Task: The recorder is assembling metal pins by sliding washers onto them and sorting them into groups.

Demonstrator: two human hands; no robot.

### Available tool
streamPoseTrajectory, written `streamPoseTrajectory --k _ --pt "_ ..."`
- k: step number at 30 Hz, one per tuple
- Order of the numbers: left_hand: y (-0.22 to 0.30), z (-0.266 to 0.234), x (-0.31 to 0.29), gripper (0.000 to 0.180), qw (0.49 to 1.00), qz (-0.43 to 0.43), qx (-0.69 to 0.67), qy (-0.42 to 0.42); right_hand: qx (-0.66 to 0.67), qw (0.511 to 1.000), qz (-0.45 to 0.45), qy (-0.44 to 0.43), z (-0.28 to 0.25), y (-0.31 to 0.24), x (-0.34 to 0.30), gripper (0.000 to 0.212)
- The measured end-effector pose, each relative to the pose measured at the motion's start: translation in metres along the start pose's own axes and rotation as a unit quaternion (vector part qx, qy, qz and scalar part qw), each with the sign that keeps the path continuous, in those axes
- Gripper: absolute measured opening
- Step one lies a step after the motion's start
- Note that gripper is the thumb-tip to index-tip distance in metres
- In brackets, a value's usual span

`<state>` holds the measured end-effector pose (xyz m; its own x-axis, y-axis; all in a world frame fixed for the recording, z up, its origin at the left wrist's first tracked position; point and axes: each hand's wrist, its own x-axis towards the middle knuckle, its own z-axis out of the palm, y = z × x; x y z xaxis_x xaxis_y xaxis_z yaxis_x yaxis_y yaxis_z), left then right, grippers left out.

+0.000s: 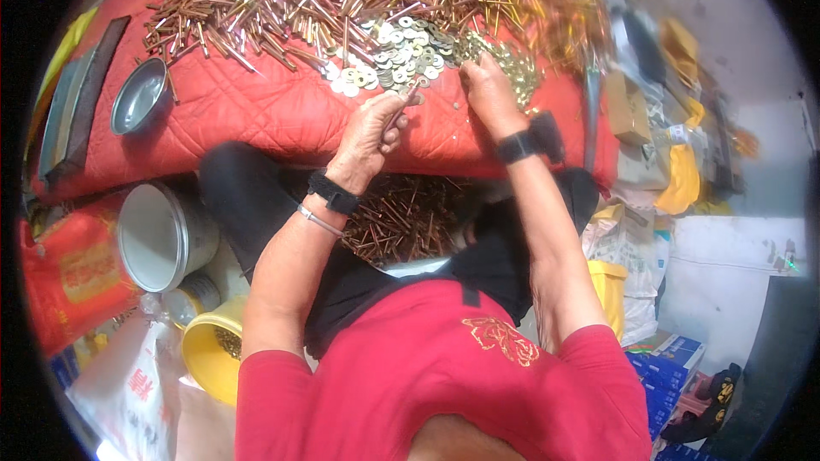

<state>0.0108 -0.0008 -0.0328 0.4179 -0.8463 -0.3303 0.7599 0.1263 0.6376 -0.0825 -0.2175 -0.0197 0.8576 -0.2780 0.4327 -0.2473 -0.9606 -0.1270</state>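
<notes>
My left hand [371, 130] is closed round a thin copper-coloured metal rod [401, 109], which points up and to the right. A washer seems to sit at its tip, though that is too small to be sure of. Just beyond lies a heap of flat silvery washers [412, 49]. My right hand [493, 96] has its fingers pinched together at the edge of a pile of small brass-coloured pieces [523, 78]; what they hold is hidden. Behind both heaps spreads a large pile of copper-coloured rods [299, 0]. Everything rests on a red quilted cover [256, 111].
A metal bowl [142, 96] stands at the cover's left side. More rods [401, 226] lie below, between my knees. A lidded white bucket [154, 237] and a yellow bucket [205, 358] are at lower left. Cardboard boxes [628, 109] and blue boxes [670, 367] line the right.
</notes>
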Motion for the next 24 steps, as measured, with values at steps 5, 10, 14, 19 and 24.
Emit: streamPoseTrajectory --k 5,10,14,19,24 --pt "0.003 0.002 -0.004 0.017 1.000 0.007 0.003 -0.013 0.060 0.998 0.006 0.008 -0.002 -0.008 0.003 0.006" --pt "0.001 0.008 -0.009 0.017 0.996 0.039 0.084 -0.019 0.415 0.892 0.167 -0.064 -0.051 -0.054 -0.010 0.009" --pt "0.000 0.017 -0.014 0.017 0.986 0.061 0.153 -0.021 0.502 0.853 0.142 -0.022 -0.051 -0.068 -0.029 0.016" --pt "-0.002 0.018 -0.011 0.020 0.986 0.054 0.156 -0.033 0.477 0.868 0.141 -0.006 -0.048 -0.073 -0.038 0.018" --pt "0.001 0.018 -0.013 0.019 0.979 0.058 0.192 -0.031 0.557 0.811 0.181 0.001 -0.047 -0.076 -0.043 0.025"
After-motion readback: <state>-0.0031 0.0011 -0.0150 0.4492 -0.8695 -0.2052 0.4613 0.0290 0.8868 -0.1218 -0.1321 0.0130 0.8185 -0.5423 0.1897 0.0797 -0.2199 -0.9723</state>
